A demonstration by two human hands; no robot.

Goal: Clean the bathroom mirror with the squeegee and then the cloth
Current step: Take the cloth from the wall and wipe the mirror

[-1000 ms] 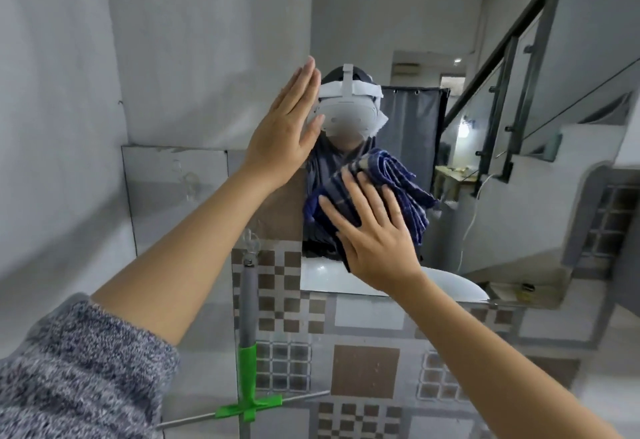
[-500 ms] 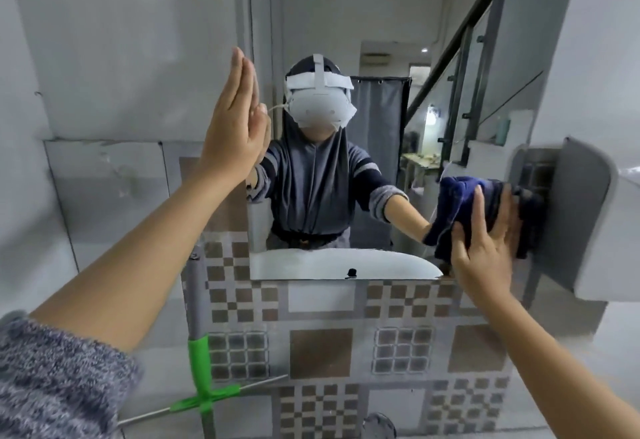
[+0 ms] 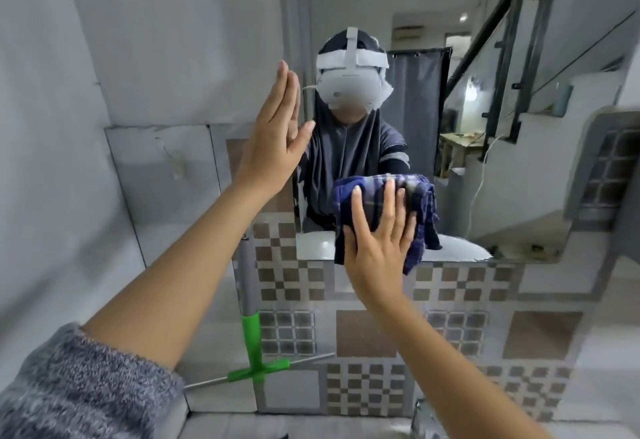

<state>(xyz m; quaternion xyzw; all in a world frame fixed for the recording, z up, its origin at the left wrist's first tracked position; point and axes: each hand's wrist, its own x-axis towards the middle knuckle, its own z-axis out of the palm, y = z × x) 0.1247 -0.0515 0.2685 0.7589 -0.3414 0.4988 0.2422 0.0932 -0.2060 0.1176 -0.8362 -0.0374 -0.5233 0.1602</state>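
Note:
The mirror [image 3: 467, 22] hangs on the wall ahead and reflects a person in a white headset. My right hand [image 3: 377, 234] presses a dark blue checked cloth [image 3: 422, 210] flat against the lower middle of the glass, fingers straight and spread. My left hand [image 3: 273, 140] lies flat with straight fingers against the mirror's left edge, higher up. The squeegee [image 3: 252, 338], grey-handled with a green T-piece, leans against the tiled wall below the left hand, and neither hand touches it.
Patterned brown and white tiles [image 3: 363, 334] cover the wall below the mirror. A grey wall [image 3: 156, 40] stands to the left. The reflection shows a white basin rim, a staircase with a dark railing and a grey curtain.
My right hand has swept the cloth from the mirror's right edge back left to the lower middle. My left hand stays flat at the left edge.

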